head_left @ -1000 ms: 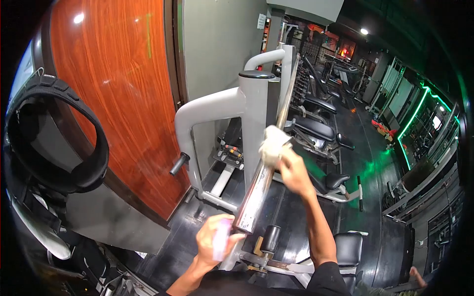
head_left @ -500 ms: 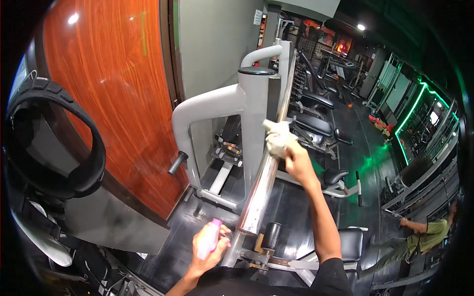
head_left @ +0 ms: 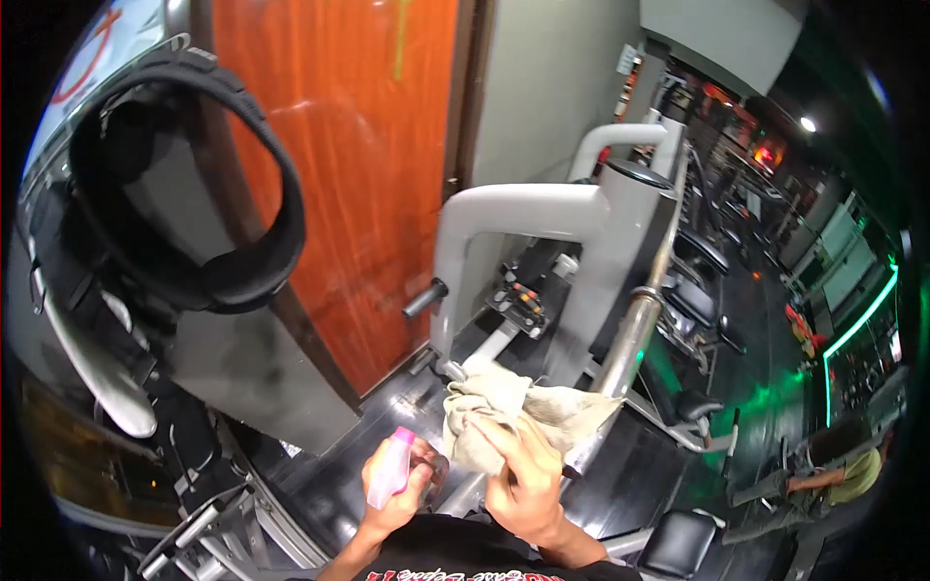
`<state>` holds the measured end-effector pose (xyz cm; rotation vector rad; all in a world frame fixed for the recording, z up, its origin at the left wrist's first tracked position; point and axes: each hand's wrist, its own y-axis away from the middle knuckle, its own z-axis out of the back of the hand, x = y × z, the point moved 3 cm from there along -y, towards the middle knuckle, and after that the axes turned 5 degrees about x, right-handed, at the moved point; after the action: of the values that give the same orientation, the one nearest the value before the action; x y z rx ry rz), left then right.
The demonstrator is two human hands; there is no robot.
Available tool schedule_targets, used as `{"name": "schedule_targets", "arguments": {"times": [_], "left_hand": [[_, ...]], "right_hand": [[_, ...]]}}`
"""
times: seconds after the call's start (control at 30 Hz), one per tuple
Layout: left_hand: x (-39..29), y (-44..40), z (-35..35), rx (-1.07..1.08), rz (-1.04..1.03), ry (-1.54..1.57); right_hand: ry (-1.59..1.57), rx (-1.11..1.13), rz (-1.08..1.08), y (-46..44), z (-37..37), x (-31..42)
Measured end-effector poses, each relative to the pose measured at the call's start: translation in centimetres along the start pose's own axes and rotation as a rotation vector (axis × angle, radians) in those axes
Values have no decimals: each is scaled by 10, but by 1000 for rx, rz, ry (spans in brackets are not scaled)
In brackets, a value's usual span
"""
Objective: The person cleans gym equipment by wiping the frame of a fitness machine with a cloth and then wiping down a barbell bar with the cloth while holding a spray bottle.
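My left hand (head_left: pixel 399 484) is closed around a small translucent bottle with a pink top (head_left: pixel 391 467), low in the view left of centre. Just to its right, my right hand (head_left: pixel 523 479) grips a crumpled cream cloth (head_left: pixel 484 412), whose loose end spreads right over the lower part of the metal bar (head_left: pixel 635 334). The bar slopes up and away beside the grey machine frame (head_left: pixel 581 300). The cloth hides some of my right fingers and the near end of the bar.
A black padded loop (head_left: pixel 291 228) hangs at the left before a reddish wooden panel (head_left: pixel 349 174). A black seat pad (head_left: pixel 678 542) is at the lower right. Another person (head_left: pixel 857 479) is at the far right, near gym machines. Benches line the floor behind the bar.
My right hand has come down and toward my left hand with the cloth, which has spread out. The view has turned left, so the machine and bar appear farther right.
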<state>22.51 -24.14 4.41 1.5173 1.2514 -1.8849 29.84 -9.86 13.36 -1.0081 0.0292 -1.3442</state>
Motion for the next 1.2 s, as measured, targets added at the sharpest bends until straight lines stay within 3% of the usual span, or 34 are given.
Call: {"name": "schedule_targets", "arguments": {"times": [0.07, 0.13, 0.17, 0.3, 0.4, 0.43, 0.57, 0.67, 0.77, 0.87, 1.1, 1.2], "left_hand": [[10, 7, 18, -95, 15, 95], [16, 13, 35, -148, 41, 1], [16, 15, 39, -203, 132, 148], [27, 19, 58, -246, 231, 71], [25, 17, 69, -236, 196, -34], [26, 17, 70, -261, 217, 89], [29, 17, 88, -316, 205, 79], [30, 19, 106, -267, 163, -124], [26, 18, 123, -135, -58, -375], [24, 23, 134, -132, 81, -258], [24, 31, 151, -18, 105, -278], [36, 37, 151, -19, 214, -67]], "right_hand": [[-126, -34, -32, 0, -26, -10], [-426, -72, -246, 2, -54, -31], [-602, -42, -341, -1, -64, -36], [-1161, -142, -572, 2, -113, -69], [-1433, -169, -666, -9, -133, -66], [-1461, -122, -623, -15, -138, -64], [-1523, -77, -679, -25, -159, -59], [-1619, -59, -723, -26, -181, -60], [-1692, -2, -780, -30, -200, -52], [-1707, 67, -772, -32, -212, -44], [-1745, 88, -875, -38, -226, -27], [-1813, 128, -884, -40, -227, -24]]}}
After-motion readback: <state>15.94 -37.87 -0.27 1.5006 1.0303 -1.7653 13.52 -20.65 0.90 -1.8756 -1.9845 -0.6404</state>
